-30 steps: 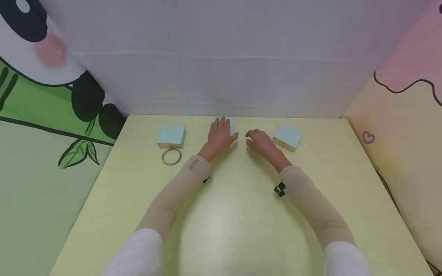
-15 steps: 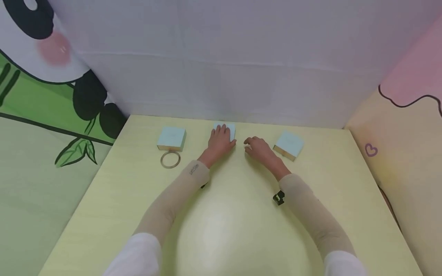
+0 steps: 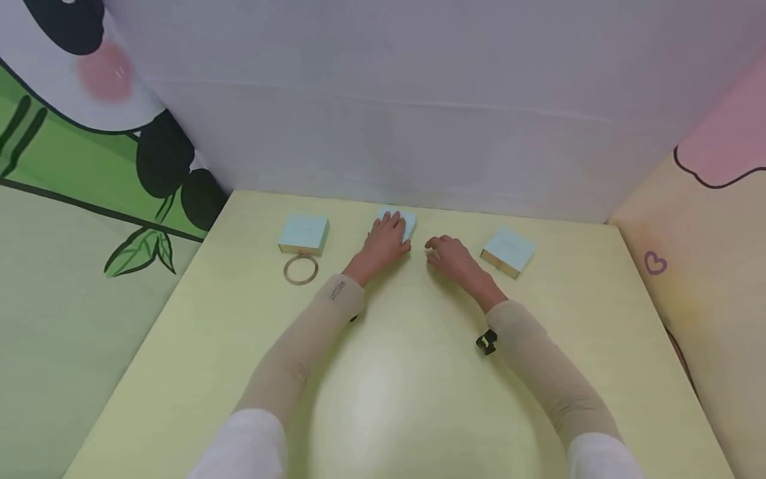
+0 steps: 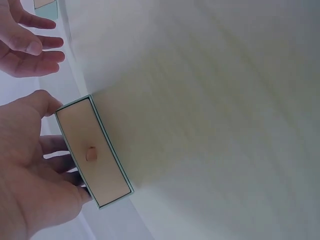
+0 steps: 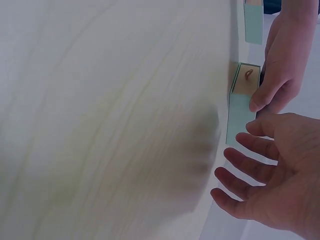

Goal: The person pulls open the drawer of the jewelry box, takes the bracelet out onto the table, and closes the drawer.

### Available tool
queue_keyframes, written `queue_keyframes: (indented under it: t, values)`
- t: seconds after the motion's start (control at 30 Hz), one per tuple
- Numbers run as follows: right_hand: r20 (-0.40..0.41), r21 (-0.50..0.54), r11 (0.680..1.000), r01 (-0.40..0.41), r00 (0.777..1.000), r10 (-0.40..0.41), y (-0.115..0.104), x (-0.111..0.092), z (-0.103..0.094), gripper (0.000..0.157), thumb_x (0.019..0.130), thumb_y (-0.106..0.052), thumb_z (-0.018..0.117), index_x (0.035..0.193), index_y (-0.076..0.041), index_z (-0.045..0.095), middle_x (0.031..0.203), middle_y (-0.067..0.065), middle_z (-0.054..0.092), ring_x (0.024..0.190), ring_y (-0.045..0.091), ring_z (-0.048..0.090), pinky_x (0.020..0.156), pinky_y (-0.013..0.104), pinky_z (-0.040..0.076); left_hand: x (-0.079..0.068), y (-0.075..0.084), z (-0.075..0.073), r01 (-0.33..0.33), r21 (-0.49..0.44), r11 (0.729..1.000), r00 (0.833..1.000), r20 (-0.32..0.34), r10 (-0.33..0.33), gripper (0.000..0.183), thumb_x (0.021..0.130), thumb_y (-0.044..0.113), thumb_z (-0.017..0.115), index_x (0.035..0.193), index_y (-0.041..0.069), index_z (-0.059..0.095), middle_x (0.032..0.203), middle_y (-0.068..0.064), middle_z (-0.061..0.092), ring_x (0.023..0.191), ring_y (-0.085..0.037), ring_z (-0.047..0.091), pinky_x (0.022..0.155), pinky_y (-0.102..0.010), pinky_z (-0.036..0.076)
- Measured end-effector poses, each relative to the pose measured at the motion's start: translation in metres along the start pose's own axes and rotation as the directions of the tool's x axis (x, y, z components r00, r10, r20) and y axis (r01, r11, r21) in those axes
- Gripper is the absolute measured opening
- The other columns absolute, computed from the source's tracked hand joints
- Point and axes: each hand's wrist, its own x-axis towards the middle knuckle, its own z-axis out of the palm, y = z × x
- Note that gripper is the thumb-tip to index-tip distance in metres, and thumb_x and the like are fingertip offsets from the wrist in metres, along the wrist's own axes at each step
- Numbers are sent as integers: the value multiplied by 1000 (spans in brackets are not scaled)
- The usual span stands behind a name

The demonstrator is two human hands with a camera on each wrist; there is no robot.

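Near the back edge of the table, a pale blue drawer-style box [image 3: 409, 218] lies under my left hand [image 3: 383, 243]. That hand grips it, with fingers over the top and the thumb at its right side. The left wrist view shows the box's beige front [image 4: 95, 152] with a small loop tab. My right hand [image 3: 453, 258] hovers just to the right, apart from the box, its fingers loosely bent around nothing. Beyond it sits a second pale blue box [image 3: 509, 249], turned at an angle. A third such box [image 3: 304, 231] stands to the left.
A beige ring [image 3: 301, 269] lies flat just in front of the left box. Behind the pale yellow table [image 3: 383, 386] hangs a lilac cloth wall [image 3: 383, 133]. Painted panels rise at both sides.
The head view has shifted slightly. My left hand's fingers sit a little nearer on the middle box, so more of its top shows. The right hand has hardly moved.
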Motion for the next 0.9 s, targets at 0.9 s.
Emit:
queue_keyframes:
  t: [0.9]
  values:
    - [-16, 36, 999, -25, 1000, 25, 12, -3, -5, 37, 103, -13, 50, 134, 4, 59, 135, 26, 58, 126, 42, 56, 108, 52, 44, -26, -13, -8, -179, -193, 965, 965, 155, 210, 64, 103, -9, 41, 162, 15, 30, 166, -16, 26, 152, -40, 23, 120, -57, 27]
